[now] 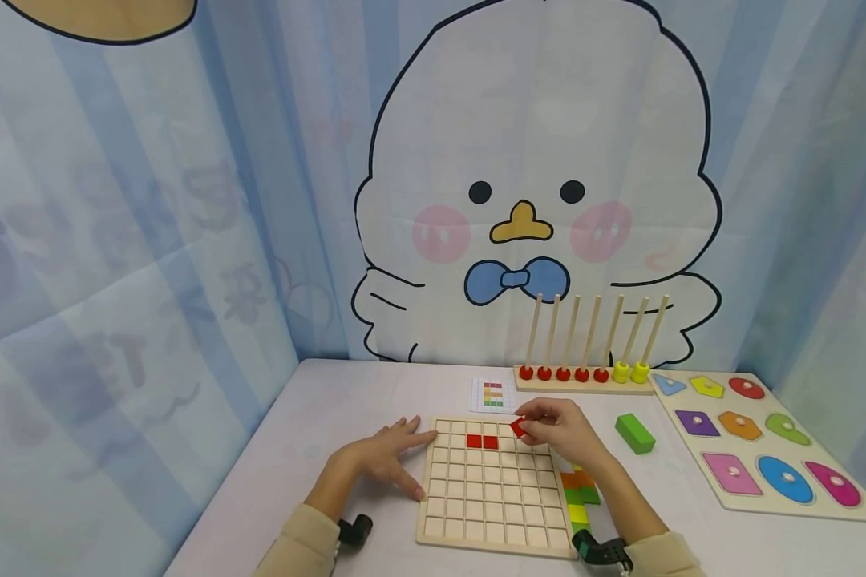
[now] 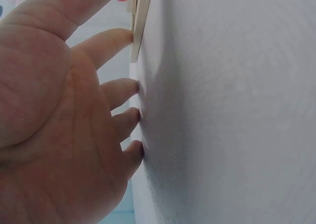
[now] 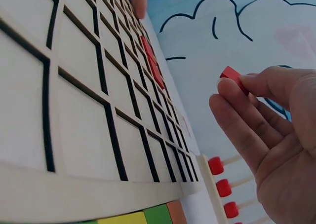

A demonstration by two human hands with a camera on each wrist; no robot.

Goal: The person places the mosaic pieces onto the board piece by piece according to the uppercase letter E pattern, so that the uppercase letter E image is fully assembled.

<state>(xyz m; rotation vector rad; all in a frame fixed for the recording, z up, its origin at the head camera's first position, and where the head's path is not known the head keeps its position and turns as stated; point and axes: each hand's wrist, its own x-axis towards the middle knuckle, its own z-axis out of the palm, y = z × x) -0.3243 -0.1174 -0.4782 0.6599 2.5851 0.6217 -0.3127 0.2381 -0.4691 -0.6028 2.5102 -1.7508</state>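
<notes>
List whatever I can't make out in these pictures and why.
Head view: the fine details on the card, too small.
Head view: part of the held red block, covered by the right hand.
Left wrist view: most of the board, cut off by the top edge.
Right wrist view: the coloured blocks, cut off by the bottom edge.

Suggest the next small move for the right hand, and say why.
Perhaps lower the held red block into the empty square just right of the two red ones on the board: the right hand pinches it above the board, those two sit side by side, and the card has red along its pattern's top.
</notes>
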